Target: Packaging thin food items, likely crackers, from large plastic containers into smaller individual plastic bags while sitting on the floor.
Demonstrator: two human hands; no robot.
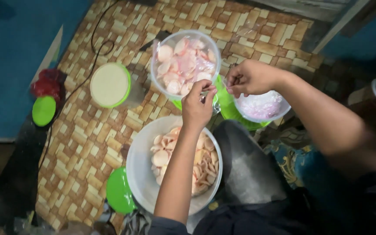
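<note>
Both hands, left [198, 105] and right [250, 78], pinch closed on the neck of a thin clear bag [183, 65] of pink crackers at 12 o'clock of the bowl [141, 169]: probably light, limp, slippery, with brittle contents.

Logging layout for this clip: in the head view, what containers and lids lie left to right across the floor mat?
Small green lid → green-rimmed tub of pale powder → green lid by the big bowl → large white bowl of crackers → clear container under the right hand.
</note>
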